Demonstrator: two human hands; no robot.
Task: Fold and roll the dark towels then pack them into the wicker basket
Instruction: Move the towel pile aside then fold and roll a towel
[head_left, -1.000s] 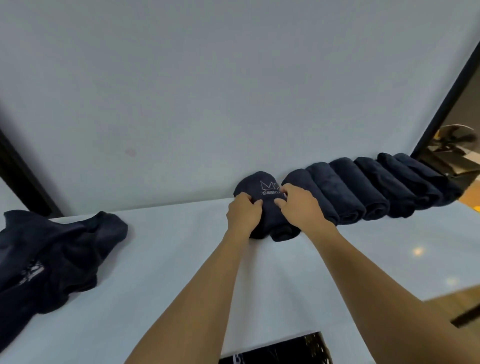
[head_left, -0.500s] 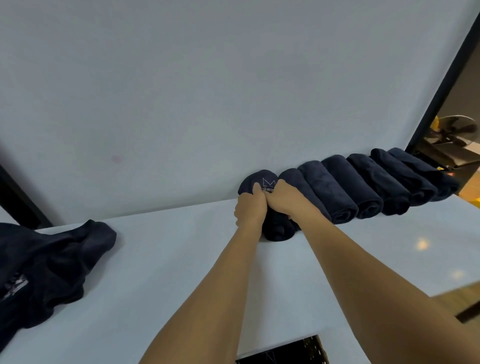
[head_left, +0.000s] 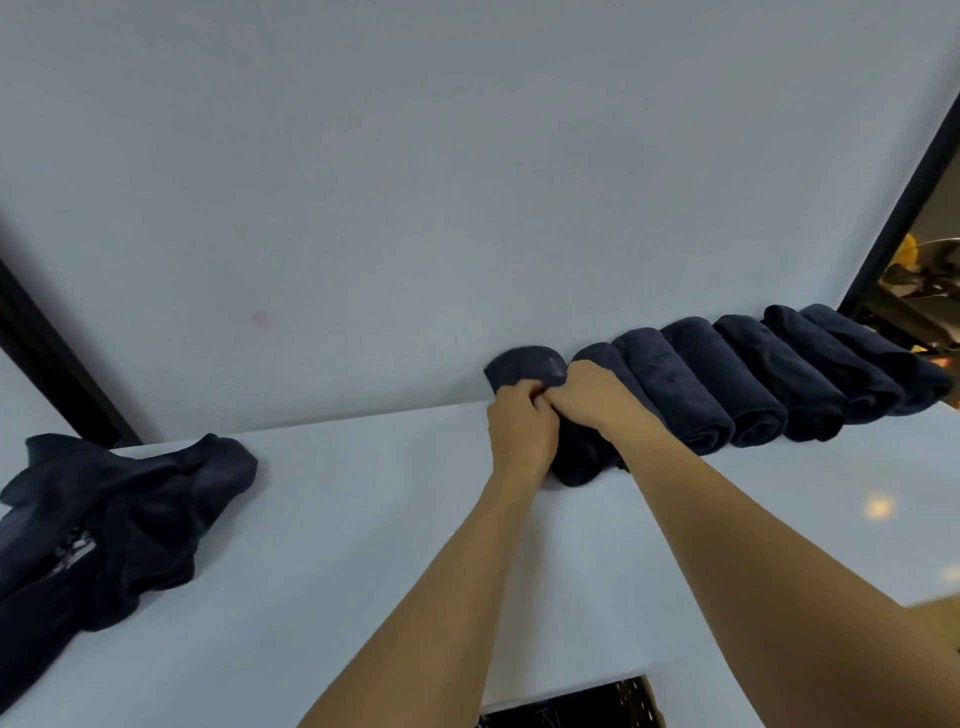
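A rolled dark towel (head_left: 524, 366) lies at the left end of a row of several rolled dark towels (head_left: 753, 389) against the white wall. My left hand (head_left: 519, 426) and my right hand (head_left: 587, 392) touch each other on top of this roll, and both grip it. A loose heap of unrolled dark towels (head_left: 104, 519) lies at the table's left. No wicker basket is in view.
The white table (head_left: 337, 545) runs under my arms, backed by a white wall. A dark object (head_left: 571, 709) shows under the table's near edge. At the far right a black frame borders an opening with shiny clutter (head_left: 930, 280).
My hands have drawn together on the leftmost roll and pressed it against the row, covering its white logo. The view has shifted slightly.
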